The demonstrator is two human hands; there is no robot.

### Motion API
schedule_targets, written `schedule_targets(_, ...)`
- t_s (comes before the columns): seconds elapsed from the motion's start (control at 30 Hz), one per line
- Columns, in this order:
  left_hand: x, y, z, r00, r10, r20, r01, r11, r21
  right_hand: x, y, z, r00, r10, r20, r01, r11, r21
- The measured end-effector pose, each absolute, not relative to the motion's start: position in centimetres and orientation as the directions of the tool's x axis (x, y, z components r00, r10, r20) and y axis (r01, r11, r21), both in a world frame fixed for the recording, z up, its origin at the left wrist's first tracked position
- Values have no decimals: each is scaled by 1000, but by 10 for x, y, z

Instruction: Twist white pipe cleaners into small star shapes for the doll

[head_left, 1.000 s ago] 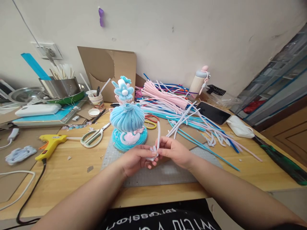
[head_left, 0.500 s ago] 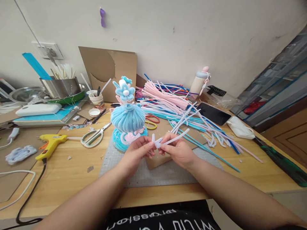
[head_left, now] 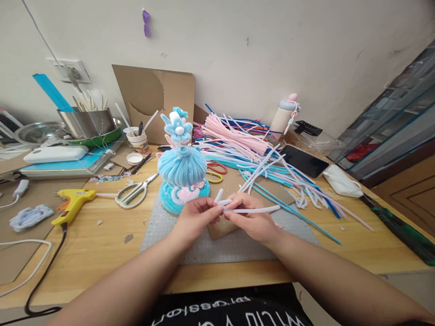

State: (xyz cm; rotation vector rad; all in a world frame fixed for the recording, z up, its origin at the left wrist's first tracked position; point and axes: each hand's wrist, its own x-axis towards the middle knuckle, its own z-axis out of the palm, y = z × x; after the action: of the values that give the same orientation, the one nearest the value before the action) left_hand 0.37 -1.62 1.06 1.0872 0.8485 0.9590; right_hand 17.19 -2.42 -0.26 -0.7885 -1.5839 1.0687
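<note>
Both the left hand [head_left: 200, 213] and the right hand [head_left: 254, 218] hold a bent white fuzzy craft stem [head_left: 258, 210] in a narrow, pinching grip above the grey cutting mat [head_left: 220, 252]. One long end points right; a blue pleated fuzzy ornament [head_left: 181, 170] stands just beyond the left hand.

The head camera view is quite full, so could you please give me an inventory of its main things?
held strip: at least 1, white, centre
ornament: 1, mainly blue, left of centre
fuzzy strips: many, mixed colours, back right
glue gun: 1, yellow, left
scissors: 1 pair, pale handles, left of ornament
handle loops: 2, orange and yellow, right of ornament
phone: 1, black, right
bottle: 1, cream, back right
pot: 1, silver, back left
cutting mat: 1, grey, front centre
upright cardboard: at least 1, brown, back
left hand: 1, bare, on held strip
right hand: 1, bare, on held strip
</note>
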Motion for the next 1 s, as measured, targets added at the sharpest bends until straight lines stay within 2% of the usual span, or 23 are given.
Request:
schedule_targets(0.13,2,-15,12,400,898,-183,-262,303,916,174,-21,0,-355,869,345,-92,334,-938)
schedule_targets(0.23,0,-13,12,437,871,-226,-308,381,871,176,-19,3,-349,909,229,-193,169,-967)
schedule_targets(0.3,-1,-13,12,427,876,-222,-290,366,884,176,-18,4,-328,936,132,-219,61,-974)
schedule_targets(0.43,0,-13,9,392,897,-202,-175,289,941,173,-21,6,-390,921,22,-82,-11,-997)
schedule_targets(0.53,1,-14,9,392,901,-186,-169,269,948,170,-22,6,-373,928,3,-74,-26,-997)
schedule_targets(0.67,3,-15,12,373,922,-106,-205,193,959,170,-21,2,-368,930,-4,-224,-93,-970)
schedule_targets(0.77,4,-15,13,348,935,-71,-198,147,969,170,-21,-2,-374,927,-36,-275,-148,-950)
schedule_targets(1.0,3,-16,13,366,925,-102,-257,206,944,169,-23,-4,-353,935,-43,-272,-147,-951)
